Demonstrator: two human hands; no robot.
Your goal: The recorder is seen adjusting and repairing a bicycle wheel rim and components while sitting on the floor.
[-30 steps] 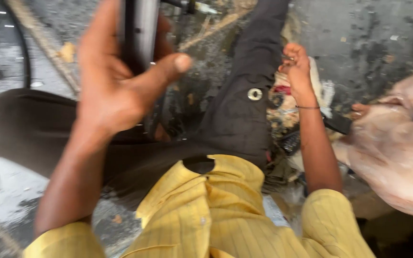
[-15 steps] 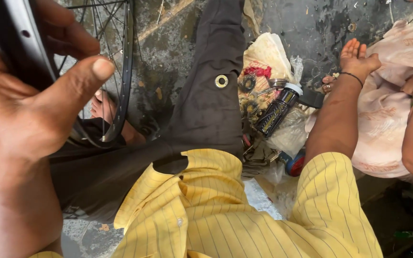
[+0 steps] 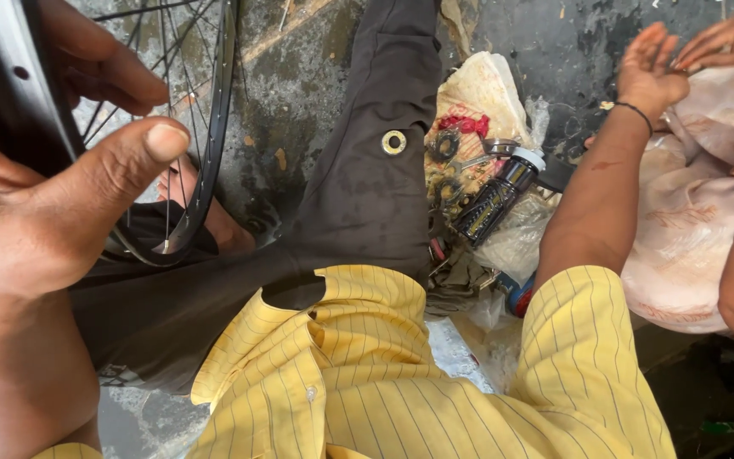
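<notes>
On the concrete floor (image 3: 316, 76), at the person's left, the bicycle wheel rim (image 3: 214, 127) stands upright, long axis running near-vertical, bare spokes, no tyre fitted. Left hand (image 3: 53, 212) grips the rim's near edge, thumb across. Right hand (image 3: 652, 72) hangs open, empty, over a pale cloth bag (image 3: 681, 246); wheel work looks unfinished.

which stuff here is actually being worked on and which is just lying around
In hand:
- wheel rim with spokes, gripped by the left hand
- pale cloth, beside the raised, open right hand

Lying about:
- dark bottle
- metal rings
- plastic bag
- red piece
</notes>
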